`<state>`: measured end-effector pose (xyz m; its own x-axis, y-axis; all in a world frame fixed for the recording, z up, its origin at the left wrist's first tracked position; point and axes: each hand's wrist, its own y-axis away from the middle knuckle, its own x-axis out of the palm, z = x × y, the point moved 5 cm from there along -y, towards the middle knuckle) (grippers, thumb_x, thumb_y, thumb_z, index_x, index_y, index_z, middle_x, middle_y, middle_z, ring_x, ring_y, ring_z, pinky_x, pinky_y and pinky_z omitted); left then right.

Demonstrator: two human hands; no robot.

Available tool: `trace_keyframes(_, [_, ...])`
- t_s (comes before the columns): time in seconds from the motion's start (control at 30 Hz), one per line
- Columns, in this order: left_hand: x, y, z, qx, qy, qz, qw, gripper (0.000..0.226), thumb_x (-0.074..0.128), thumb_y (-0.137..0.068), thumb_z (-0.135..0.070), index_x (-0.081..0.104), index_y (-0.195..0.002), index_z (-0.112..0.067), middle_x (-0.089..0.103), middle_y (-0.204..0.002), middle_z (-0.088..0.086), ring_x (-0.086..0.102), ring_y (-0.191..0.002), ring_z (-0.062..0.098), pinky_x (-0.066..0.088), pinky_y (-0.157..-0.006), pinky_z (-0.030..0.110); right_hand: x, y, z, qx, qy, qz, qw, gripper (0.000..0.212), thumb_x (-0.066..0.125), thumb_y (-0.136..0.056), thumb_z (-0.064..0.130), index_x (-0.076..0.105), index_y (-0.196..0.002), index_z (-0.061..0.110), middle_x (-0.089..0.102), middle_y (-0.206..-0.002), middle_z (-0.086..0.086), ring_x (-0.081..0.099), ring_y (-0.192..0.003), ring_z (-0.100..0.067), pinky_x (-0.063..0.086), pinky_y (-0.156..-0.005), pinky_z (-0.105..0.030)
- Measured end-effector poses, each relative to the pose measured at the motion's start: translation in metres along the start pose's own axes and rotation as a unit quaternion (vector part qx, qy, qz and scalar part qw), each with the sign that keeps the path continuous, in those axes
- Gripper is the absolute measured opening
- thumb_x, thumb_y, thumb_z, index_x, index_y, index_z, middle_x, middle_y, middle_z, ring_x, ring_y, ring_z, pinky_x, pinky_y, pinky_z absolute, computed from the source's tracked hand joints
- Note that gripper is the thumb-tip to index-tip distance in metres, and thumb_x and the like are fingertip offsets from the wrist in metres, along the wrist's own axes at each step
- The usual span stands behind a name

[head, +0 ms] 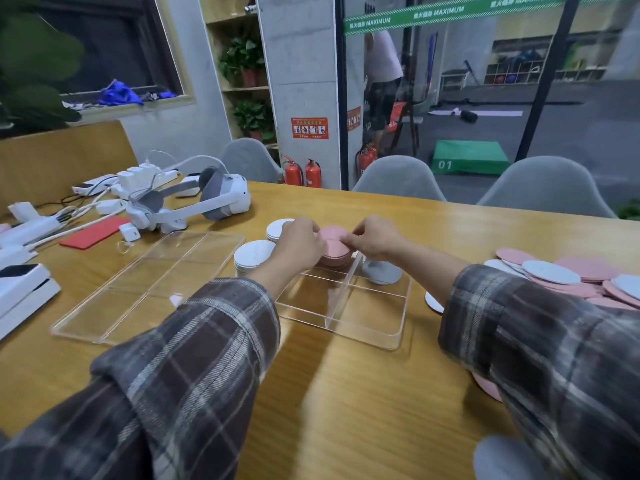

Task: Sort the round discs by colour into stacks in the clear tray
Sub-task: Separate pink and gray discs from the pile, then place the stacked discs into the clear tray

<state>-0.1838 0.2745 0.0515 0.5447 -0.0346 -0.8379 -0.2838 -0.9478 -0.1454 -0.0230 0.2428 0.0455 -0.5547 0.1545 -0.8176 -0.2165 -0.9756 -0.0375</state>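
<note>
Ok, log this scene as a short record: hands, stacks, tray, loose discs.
left hand: holds the left edge of the pink stack
right hand: pinches the right edge of the same stack
clear tray: divided into compartments; the near ones show no discs
white stacks: two, left of the pink stack
pale grey stack: right of the pink stack, under the right wrist
loose discs: pink and pale, piled on the table at the right
</note>
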Motion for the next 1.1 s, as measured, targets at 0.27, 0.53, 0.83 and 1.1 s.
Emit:
trace_keyframes(0.27, [0.006, 0.001, -0.002, -0.017, -0.045, 0.029, 0.998, 0.037, 0.050, -0.104, -0.021, 0.056, -0.137, -0.005, 0.059, -0.136, 0.020, 0.060, -0.117, 0.038, 0.047, -0.088, 0.037, 0.007, 0.007, 0.001, -0.005, 0.021, 0.021, 1.000, 0.046, 0.053, -0.103, 0.045, 0.076, -0.108, 0.006, 0.075, -0.103, -0.011, 0.062, -0.086, -0.024, 0.044, -0.064, -0.032])
trace_keyframes(0.53, [-0.003, 0.017, -0.014, -0.016, -0.065, 0.022, 0.998, 0.037, 0.048, -0.103, -0.013, 0.053, -0.139, -0.005, 0.051, -0.144, 0.021, 0.057, -0.124, 0.038, 0.047, -0.095, 0.039, -0.013, 0.029, 0.002, -0.042, 0.022, -0.009, 0.999, 0.041, 0.056, -0.103, 0.035, 0.065, -0.132, 0.008, 0.067, -0.133, -0.008, 0.059, -0.121, -0.026, 0.045, -0.098, -0.033])
trace_keyframes(0.83, [-0.013, 0.067, -0.080, 0.138, -0.012, -0.039, 0.990, 0.032, 0.063, -0.099, -0.016, 0.066, -0.132, -0.013, 0.066, -0.126, 0.006, 0.057, -0.116, 0.021, 0.043, -0.092, 0.028, -0.069, 0.105, -0.018, -0.085, 0.026, -0.063, 0.994, 0.039, 0.063, -0.100, 0.032, 0.065, -0.132, 0.010, 0.070, -0.123, -0.006, 0.058, -0.102, -0.016, 0.039, -0.084, -0.024])
trace_keyframes(1.1, [0.030, 0.126, -0.170, 0.288, 0.007, 0.043, 0.957, 0.028, 0.070, -0.097, -0.023, 0.072, -0.124, -0.015, 0.072, -0.115, 0.002, 0.063, -0.103, 0.016, 0.048, -0.091, 0.026, -0.119, 0.196, -0.088, -0.065, 0.040, -0.117, 0.990, 0.033, 0.067, -0.096, 0.030, 0.068, -0.125, 0.015, 0.072, -0.111, 0.000, 0.062, -0.093, -0.018, 0.040, -0.079, -0.027])
